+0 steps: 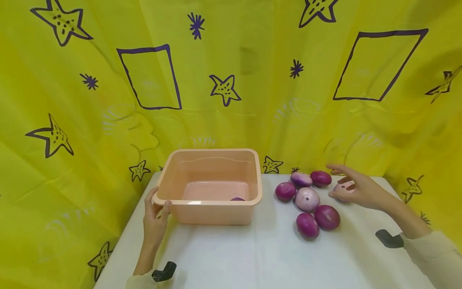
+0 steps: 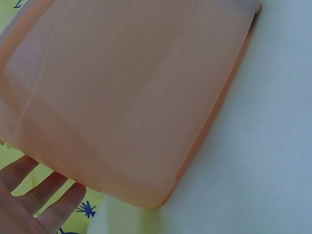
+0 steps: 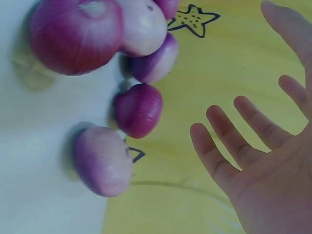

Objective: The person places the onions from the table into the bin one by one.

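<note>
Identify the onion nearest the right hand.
The pale onion, rightmost of all in the head view; there the right hand partly covers it and no other.

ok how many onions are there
8 onions: six clustered on the table, one near the right hand, one partly visible in the tub, which may hide more.

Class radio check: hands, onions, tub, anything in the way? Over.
Left hand grips tub corner. Right hand empty, near pale onion. Seven onions on table, another apparently in tub. No obstruction seen.
</note>
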The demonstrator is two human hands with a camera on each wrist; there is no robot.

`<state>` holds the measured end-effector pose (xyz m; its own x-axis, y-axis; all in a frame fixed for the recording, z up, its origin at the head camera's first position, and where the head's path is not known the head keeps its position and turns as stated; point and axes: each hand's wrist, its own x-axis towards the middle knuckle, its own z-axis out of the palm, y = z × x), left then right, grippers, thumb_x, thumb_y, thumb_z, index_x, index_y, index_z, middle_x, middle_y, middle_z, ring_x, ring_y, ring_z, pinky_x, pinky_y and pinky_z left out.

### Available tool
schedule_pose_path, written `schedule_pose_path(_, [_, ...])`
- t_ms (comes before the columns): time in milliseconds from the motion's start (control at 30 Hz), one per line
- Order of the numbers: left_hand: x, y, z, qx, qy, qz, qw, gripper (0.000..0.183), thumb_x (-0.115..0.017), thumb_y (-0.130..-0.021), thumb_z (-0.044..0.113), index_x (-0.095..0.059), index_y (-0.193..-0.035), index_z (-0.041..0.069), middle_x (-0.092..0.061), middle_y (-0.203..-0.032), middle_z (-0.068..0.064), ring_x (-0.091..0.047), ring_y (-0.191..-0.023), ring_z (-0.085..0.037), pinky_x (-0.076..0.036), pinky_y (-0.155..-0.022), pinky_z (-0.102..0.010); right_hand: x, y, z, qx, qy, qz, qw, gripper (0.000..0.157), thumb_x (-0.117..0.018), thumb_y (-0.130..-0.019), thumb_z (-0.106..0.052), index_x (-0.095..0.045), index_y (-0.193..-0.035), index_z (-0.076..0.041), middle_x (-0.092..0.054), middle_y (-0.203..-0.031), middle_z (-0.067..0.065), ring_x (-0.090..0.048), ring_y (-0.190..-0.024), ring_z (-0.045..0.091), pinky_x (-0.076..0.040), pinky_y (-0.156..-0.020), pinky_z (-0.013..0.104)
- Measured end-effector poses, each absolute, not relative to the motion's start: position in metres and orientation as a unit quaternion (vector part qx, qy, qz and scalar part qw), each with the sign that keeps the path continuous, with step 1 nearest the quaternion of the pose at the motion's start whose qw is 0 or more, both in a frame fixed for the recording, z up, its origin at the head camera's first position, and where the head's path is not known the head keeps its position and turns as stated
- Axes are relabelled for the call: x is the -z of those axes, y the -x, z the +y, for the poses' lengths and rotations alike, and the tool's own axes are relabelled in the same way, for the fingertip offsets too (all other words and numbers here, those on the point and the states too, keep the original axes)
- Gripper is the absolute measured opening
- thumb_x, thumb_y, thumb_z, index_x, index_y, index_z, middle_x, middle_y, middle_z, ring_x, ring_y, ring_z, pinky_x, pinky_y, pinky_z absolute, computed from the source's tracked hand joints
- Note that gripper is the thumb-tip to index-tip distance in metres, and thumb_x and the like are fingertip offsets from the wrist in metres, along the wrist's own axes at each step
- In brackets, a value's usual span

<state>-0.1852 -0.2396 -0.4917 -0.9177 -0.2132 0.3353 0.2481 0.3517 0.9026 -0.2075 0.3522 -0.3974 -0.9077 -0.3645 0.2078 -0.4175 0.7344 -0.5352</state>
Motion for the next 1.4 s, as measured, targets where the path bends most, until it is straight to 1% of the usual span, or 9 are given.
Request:
schedule_pose_path(67, [0.492,0.186,-0.24,0.569,0.014,-0.797,0.202,0.062,-0.057,-0.106,0.019,-0.026,-0.16,0.023,-0.035,-0.163,-0.012,-0.055,-0.127,-0.037,-0.049,-0.084,-0.009,0.403,0.205,0.355,-0.296,-0.211,-0.931,0.045,0.079,-0.085,-0.086,-0.022,-0.044,-0.152,-0.007,-0.062,-0.131,0.018,-0.066,-0.101,0.015,-0.06,-0.08,0.03])
schedule_pose_path(233, [0.493,0.185,-0.239,0.567,0.011,-0.798,0.204,0.062,-0.057,-0.106,0.019,-0.027,-0.16,0.024,-0.035,-0.163,-0.011,-0.056,-0.124,-0.034,-0.049,-0.084,-0.009,0.421,0.197,0.361,-0.305,-0.211,-0.929,0.014,0.08,-0.086,-0.084,-0.02,-0.043,-0.15,-0.003,-0.059,-0.13,0.022,-0.065,-0.104,0.038,-0.061,-0.078,0.034])
schedule_pose_path(333, [0.493,0.185,-0.239,0.563,0.01,-0.8,0.207,0.061,-0.057,-0.106,0.018,-0.028,-0.159,0.023,-0.035,-0.163,-0.009,-0.056,-0.122,-0.031,-0.049,-0.085,-0.009,0.436,0.193,0.363,-0.322,-0.209,-0.923,-0.018,0.08,-0.085,-0.084,-0.019,-0.042,-0.15,-0.004,-0.054,-0.134,0.026,-0.064,-0.105,0.043,-0.06,-0.076,0.04])
schedule_pose_path(500, [0.492,0.185,-0.239,0.561,0.015,-0.801,0.208,0.062,-0.057,-0.106,0.017,-0.027,-0.16,0.023,-0.036,-0.163,-0.011,-0.056,-0.12,-0.027,-0.049,-0.085,-0.009,0.458,0.188,0.366,-0.356,-0.223,-0.906,-0.05,0.078,-0.083,-0.086,-0.017,-0.041,-0.15,-0.005,-0.052,-0.136,0.032,-0.067,-0.099,0.033,-0.059,-0.073,0.038])
schedule_pose_path(633, [0.49,0.184,-0.239,0.563,0.016,-0.8,0.206,0.063,-0.057,-0.106,0.017,-0.026,-0.16,0.023,-0.037,-0.162,-0.011,-0.056,-0.117,-0.012,-0.05,-0.085,-0.01,0.473,0.187,0.368,-0.381,-0.267,-0.884,-0.052,0.073,-0.083,-0.086,-0.012,-0.043,-0.147,-0.003,-0.056,-0.129,0.035,-0.069,-0.089,0.017,-0.06,-0.069,0.031])
schedule_pose_path(800, [0.49,0.184,-0.239,0.572,0.026,-0.793,0.207,0.062,-0.057,-0.105,0.014,-0.027,-0.16,0.021,-0.039,-0.161,-0.012,-0.055,-0.113,0.001,-0.051,-0.084,-0.011,0.488,0.184,0.369,-0.385,-0.297,-0.872,-0.046,0.069,-0.083,-0.086,-0.011,-0.047,-0.144,-0.004,-0.06,-0.122,0.029,-0.065,-0.083,0.009,-0.058,-0.07,0.03])
schedule_pose_path(900, [0.49,0.183,-0.239,0.569,0.027,-0.795,0.209,0.062,-0.057,-0.105,0.014,-0.027,-0.16,0.02,-0.04,-0.16,-0.013,-0.057,-0.114,-0.004,-0.052,-0.084,-0.012,0.492,0.182,0.369,-0.377,-0.29,-0.878,-0.055,0.069,-0.083,-0.086,-0.014,-0.048,-0.145,-0.007,-0.06,-0.122,0.028,-0.063,-0.082,0.007,-0.057,-0.069,0.029])
schedule_pose_path(1133, [0.492,0.185,-0.24,0.561,0.023,-0.8,0.209,0.061,-0.055,-0.107,0.016,-0.026,-0.16,0.021,-0.038,-0.161,-0.012,-0.057,-0.122,-0.032,-0.05,-0.085,-0.01,0.492,0.18,0.368,-0.366,-0.277,-0.887,-0.058,0.07,-0.084,-0.085,-0.014,-0.049,-0.145,-0.011,-0.061,-0.117,0.019,-0.061,-0.081,0.006,-0.057,-0.07,0.029])
schedule_pose_path(1400, [0.493,0.184,-0.239,0.56,0.017,-0.802,0.207,0.061,-0.056,-0.107,0.018,-0.026,-0.16,0.023,-0.038,-0.162,-0.011,-0.056,-0.116,-0.008,-0.05,-0.085,-0.01,0.493,0.179,0.369,-0.355,-0.264,-0.895,-0.062,0.069,-0.084,-0.086,-0.016,-0.049,-0.145,-0.014,-0.062,-0.112,0.01,-0.061,-0.079,0.005,-0.056,-0.069,0.026])
